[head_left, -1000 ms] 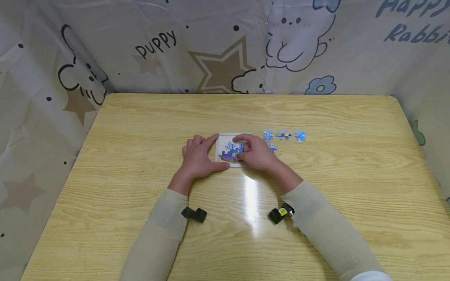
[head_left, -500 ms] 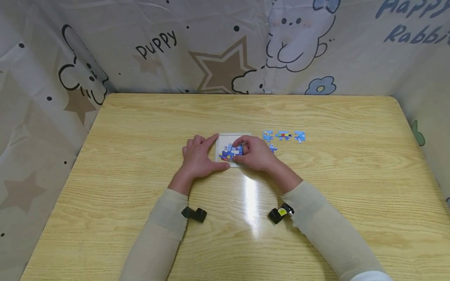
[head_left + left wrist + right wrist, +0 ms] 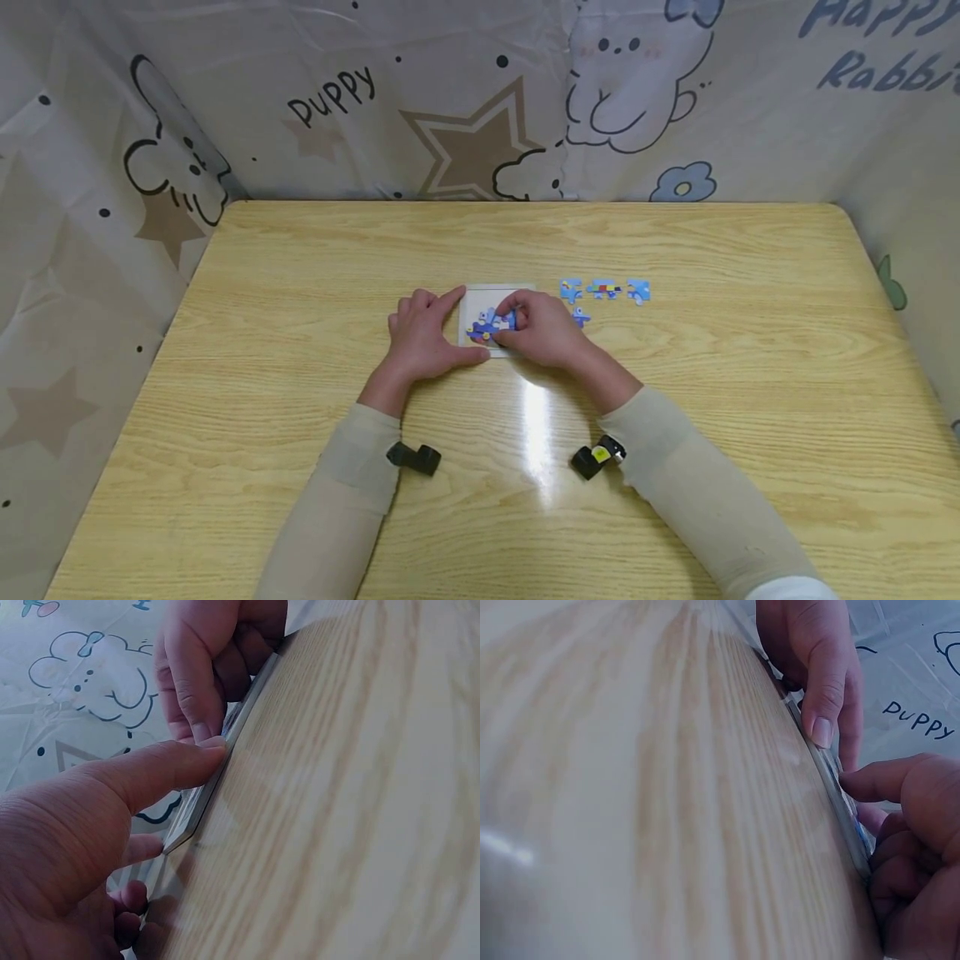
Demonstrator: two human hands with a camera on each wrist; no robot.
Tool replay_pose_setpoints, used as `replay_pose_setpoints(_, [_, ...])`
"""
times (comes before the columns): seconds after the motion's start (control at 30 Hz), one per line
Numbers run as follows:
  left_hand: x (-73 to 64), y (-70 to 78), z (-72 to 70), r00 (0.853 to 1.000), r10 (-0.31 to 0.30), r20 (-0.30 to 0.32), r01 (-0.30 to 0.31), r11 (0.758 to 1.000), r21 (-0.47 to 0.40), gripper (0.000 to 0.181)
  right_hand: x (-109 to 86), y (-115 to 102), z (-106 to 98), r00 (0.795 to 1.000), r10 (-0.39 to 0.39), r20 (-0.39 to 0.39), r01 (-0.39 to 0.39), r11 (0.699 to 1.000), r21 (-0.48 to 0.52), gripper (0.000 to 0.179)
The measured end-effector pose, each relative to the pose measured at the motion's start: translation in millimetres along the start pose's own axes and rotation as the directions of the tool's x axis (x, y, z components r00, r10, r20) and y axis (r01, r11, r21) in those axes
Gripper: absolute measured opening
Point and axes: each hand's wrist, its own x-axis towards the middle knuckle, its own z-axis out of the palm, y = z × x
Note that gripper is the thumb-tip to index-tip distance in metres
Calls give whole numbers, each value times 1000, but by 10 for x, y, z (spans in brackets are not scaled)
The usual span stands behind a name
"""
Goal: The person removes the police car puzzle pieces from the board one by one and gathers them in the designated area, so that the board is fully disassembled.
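We judge the part-built puzzle [image 3: 487,324] light, stiff, best edge-held at twelve and six o'clock, right fingers [image 3: 517,296] pinching it, left fingers [image 3: 453,297] straight against the tray [image 3: 480,297].

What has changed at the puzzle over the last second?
The right hand has brought its thumb slightly left and its index finger slightly toward the person; the far edge of the joined pieces also sits a little nearer the person. No fresh grasp or release shows. The left hand at the tray and the loose pieces stayed put.
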Motion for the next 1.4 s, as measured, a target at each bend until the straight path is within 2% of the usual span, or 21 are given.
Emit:
replay_pose_setpoints(0.3, [2,-19,18,1000,4,-5,-4,1000,1,103,-39,7,18,999,-27,-31,28,999,21,27])
replay_pose_setpoints(0.73, [13,-6,26,1000,7,3,-7,1000,-2,103,-71,-5,-8,1000,-7,-25,8,999,38,28])
replay_pose_setpoints(1.03, [9,-8,13,1000,-14,7,14,1000,4,104,-263,22,-121,999,-10,-43,13,998,64,28])
replay_pose_setpoints(1.2, [11,3,21,1000,-6,7,6,1000,-24,104,-419,127,-254,997,7,-72,-1,997,81,29])
replay_pose_setpoints(1.4, [10,3,25,1000,-12,5,12,1000,-22,104,-559,269,-429,995,15,-97,-11,999,39,29])
